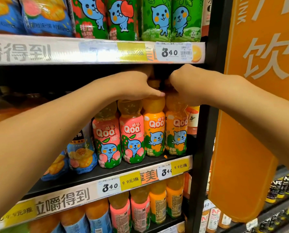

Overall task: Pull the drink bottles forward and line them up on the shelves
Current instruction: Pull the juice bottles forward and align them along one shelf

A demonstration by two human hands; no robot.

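Observation:
On the middle shelf stand two pink Qoo bottles and, to their right, two orange Qoo bottles, set a little further back. My left hand reaches in over the bottle tops, fingers curled round the neck of the left orange bottle, thumb across its shoulder. My right hand curls over the top of the right orange Qoo bottle. Both caps are hidden by my hands and the shadow under the upper shelf.
Blue mango-guava bottles stand left of the pink ones. The upper shelf edge sits close above my hands. A black upright and an orange sign panel bound the right side. More bottles fill the shelves above and below.

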